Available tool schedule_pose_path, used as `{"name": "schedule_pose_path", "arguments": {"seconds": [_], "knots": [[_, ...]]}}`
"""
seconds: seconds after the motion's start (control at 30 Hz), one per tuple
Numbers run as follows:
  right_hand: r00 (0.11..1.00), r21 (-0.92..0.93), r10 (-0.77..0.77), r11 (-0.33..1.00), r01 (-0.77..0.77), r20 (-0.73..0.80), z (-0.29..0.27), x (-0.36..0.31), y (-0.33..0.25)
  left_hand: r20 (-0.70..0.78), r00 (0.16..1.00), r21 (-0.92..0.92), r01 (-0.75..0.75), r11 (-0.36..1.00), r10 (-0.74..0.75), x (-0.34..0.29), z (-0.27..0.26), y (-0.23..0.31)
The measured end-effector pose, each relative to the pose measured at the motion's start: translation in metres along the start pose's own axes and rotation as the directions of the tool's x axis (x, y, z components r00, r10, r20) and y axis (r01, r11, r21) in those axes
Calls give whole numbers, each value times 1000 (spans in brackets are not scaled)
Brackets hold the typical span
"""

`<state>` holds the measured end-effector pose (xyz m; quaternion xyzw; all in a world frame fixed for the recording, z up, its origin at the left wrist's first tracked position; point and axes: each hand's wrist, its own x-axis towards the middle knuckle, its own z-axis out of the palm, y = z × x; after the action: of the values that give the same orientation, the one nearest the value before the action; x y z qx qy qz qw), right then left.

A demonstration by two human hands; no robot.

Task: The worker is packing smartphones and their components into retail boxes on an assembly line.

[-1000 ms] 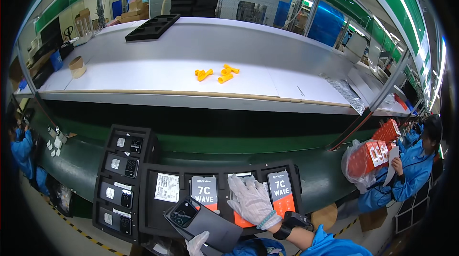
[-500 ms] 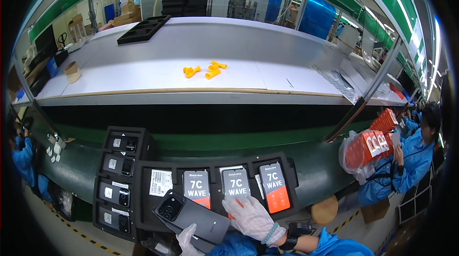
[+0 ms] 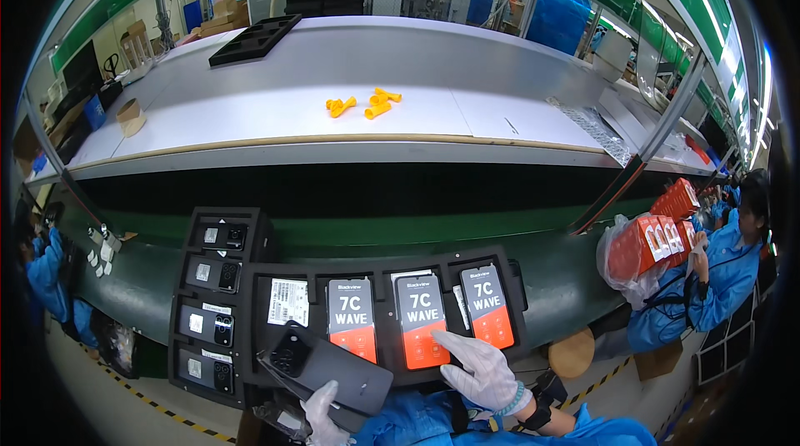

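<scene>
My left hand (image 3: 323, 414), in a white glove, grips dark grey smartphones (image 3: 354, 373) stacked and fanned at the lower middle, camera side up. They overlap the front of a black foam tray (image 3: 321, 268). My gloved right hand (image 3: 487, 373) is open at the tray's front edge, its fingertips by the lower right corner of a smartphone (image 3: 423, 349) with a grey and orange screen film. That phone lies screen up in its compartment. Similar phones lie on either side, the left phone (image 3: 352, 336) and the right phone (image 3: 492, 325). A white label (image 3: 288, 303) shows in the leftmost compartment.
A second black tray (image 3: 185, 286) at the left holds several phones, backs up. Both trays rest on a green conveyor belt (image 3: 567, 304). Yellow cone-shaped pieces (image 3: 377, 111) lie on the white shelf beyond. A co-worker (image 3: 667, 313) sits at the right beside bagged red boxes (image 3: 637, 250).
My right hand has slid right and off the phone in the tray, whose film now shows whole. My left hand and its phones have shifted slightly left. The whole view has shifted a little.
</scene>
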<state>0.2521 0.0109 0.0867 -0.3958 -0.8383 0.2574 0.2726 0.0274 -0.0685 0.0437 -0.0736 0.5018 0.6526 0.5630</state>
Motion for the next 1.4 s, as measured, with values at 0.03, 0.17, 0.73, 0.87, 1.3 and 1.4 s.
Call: {"name": "schedule_pose_path", "arguments": {"seconds": [0.03,0.17,0.73,0.87,1.3,1.4], "knots": [[993,-5,-63,998,63,-101,1,2,-6,0,1000,1,-2,1000,2,0,-4,-3],[966,124,59,988,-93,253,13,12,-53,333,943,348,-146,926,24,35,-53,-65],[986,167,84,980,-109,147,-3,-19,-36,542,840,713,-448,539,-19,-18,27,-60],[993,281,96,953,-111,66,-10,-28,-30,736,672,645,-733,216,83,-4,19,-84],[985,304,-172,940,157,23,-18,-23,-32,708,600,503,-799,330,373,-55,54,-51],[984,324,-174,934,152,42,-22,-24,-32,684,638,511,-765,392,353,-60,60,-50]]}}
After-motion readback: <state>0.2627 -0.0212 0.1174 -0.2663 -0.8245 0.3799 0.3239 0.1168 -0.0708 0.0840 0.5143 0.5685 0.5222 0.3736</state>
